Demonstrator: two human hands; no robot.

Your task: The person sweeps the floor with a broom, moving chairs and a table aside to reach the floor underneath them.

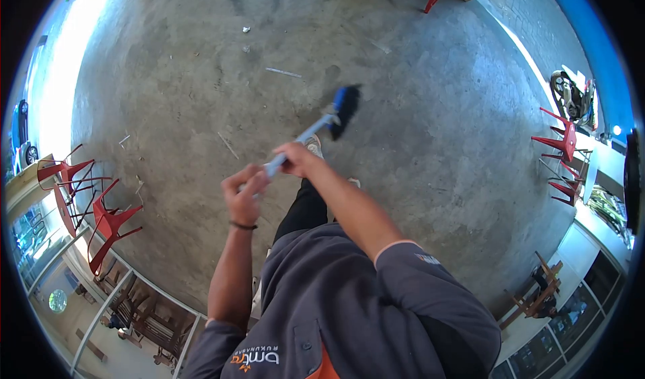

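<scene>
A broom (302,135) with a pale grey-blue handle, blue head and dark bristles slants across the view in front of my body. Its head (345,109) is over the concrete floor, smeared by motion, just beyond my light-coloured shoe. Near the handle's upper end my left hand (242,192) is closed around it, a dark band on its wrist. Further down toward the head, my right hand (295,159) grips the same handle. Ahead of the broom lies a white strip (283,73), and another thin strip (228,145) is nearer my left hand.
Crumpled white scraps (246,29) dot the concrete floor (430,110). Red metal chairs (111,221) stand at the left beside a glass partition. More red chairs (563,140) are at the right, near a motorcycle (571,97). A wooden chair (537,292) stands at lower right.
</scene>
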